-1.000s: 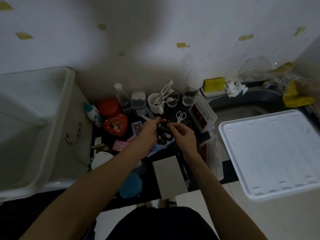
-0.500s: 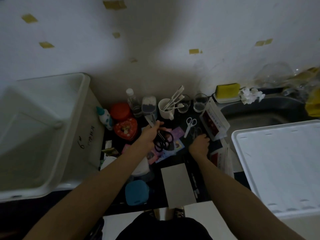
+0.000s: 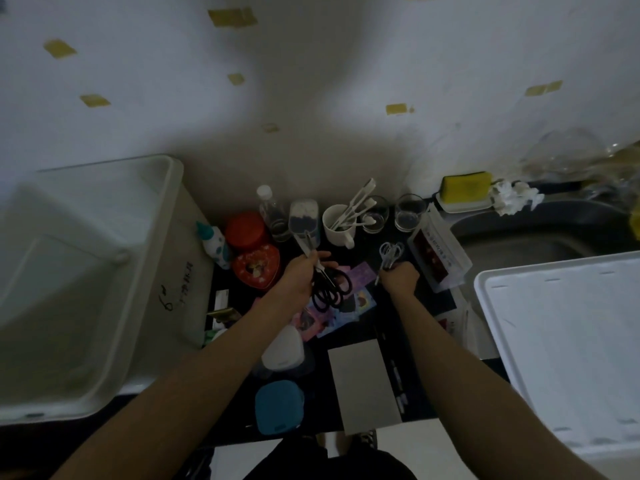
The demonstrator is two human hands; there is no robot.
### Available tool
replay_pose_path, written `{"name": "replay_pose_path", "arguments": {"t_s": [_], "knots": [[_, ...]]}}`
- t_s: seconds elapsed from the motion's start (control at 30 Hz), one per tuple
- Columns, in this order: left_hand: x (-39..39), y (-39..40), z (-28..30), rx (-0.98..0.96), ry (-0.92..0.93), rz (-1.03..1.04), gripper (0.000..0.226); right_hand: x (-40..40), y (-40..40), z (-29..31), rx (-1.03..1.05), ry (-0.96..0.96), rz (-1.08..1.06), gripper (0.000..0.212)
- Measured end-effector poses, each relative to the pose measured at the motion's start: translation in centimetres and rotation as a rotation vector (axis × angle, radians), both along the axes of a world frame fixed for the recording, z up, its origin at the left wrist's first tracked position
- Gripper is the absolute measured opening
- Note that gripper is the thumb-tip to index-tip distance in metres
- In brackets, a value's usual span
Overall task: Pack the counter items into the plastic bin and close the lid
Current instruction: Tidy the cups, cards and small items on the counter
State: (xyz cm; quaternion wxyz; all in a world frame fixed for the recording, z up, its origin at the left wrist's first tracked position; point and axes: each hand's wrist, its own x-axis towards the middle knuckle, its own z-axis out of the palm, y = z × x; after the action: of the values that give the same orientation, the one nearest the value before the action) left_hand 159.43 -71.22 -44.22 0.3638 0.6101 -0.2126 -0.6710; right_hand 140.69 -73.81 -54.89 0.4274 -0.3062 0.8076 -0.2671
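Black countertop [image 3: 426, 303] under a white wall dotted with yellow tape scraps. Left hand [image 3: 299, 277] grips black-handled scissors [image 3: 325, 284]; right hand [image 3: 400, 278] is curled around small pale scissors [image 3: 390, 252]. Translucent plastic bin [image 3: 86, 271], handwriting on its side unreadable, sits left of the left hand; its ribbed white lid [image 3: 568, 344] lies right of the right hand.

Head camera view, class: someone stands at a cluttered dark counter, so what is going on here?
A person is gathering scissors to pack. The left hand grips a pair of large black-handled scissors, and the right hand grips small white-handled scissors. The big translucent plastic bin stands open to the left, nothing visible inside it. Its white lid lies off to the right, over the sink. Many other items remain on the counter.
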Motion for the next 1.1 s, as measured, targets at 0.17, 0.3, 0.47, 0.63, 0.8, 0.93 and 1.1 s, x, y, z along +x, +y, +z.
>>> {"name": "replay_pose_path", "arguments": {"t_s": [0.17,0.3,0.47,0.63,0.8,0.93,1.1], "knots": [[0.3,0.0,-0.1,-0.008,0.018,-0.014,0.035,0.9,-0.2,-0.1,0.07,0.153,0.047,0.06],[0.8,-0.2,-0.3,-0.041,0.035,-0.033,0.031,1.2,0.1,1.3,0.078,0.288,0.149,0.035],[0.9,-0.2,-0.3,-0.054,0.098,-0.009,0.029,0.6,0.3,2.3,0.137,0.271,0.282,0.029],[0.8,-0.5,-0.7,-0.015,0.07,-0.031,0.029,-0.7,-0.7,4.7,0.231,0.109,0.337,0.032],[0.9,-0.6,-1.0,0.031,0.042,-0.078,0.024,-2.9,-0.3,6.9,0.273,0.171,0.478,0.023],[1.0,-1.0,-1.0,0.064,0.046,-0.123,0.032,-3.8,0.9,9.6,0.217,0.132,0.639,0.027],[0.8,-0.5,-0.2,0.043,0.22,-0.223,0.051,-3.4,2.2,13.3,-0.006,-0.005,0.974,0.014]]}}
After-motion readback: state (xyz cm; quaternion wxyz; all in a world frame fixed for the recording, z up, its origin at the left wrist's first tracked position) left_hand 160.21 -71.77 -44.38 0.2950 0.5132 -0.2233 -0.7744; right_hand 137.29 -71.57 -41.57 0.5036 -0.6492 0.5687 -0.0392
